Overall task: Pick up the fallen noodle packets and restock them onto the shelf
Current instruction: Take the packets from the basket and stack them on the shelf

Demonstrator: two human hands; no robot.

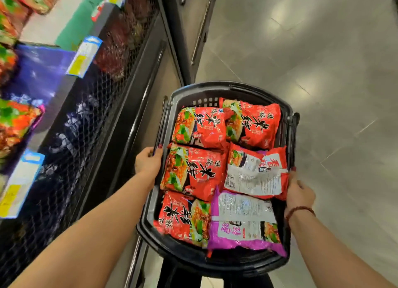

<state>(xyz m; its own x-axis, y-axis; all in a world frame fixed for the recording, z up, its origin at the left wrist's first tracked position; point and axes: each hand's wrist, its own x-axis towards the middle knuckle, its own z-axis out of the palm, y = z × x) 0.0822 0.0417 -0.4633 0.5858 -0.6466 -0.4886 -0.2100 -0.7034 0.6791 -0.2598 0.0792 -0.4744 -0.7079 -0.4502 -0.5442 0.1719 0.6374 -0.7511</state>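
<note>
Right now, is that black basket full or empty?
Nearly full: the basket holds at least six noodle packets lying flat, covering almost its whole floor. The left hand and right hand grip its sides.

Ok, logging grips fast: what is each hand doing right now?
Left hand: closed, gripping the left rim of the basket.
Right hand: closed, gripping the basket's right rim.

Fig.: Noodle packets [193,171] in basket [215,87]; shelf [86,115] at left.
Six pkts lie flat, 2 cols x 3 rows: four red face-up; back-up red packet [256,175] & purple packet [243,221] print-side up.
</note>
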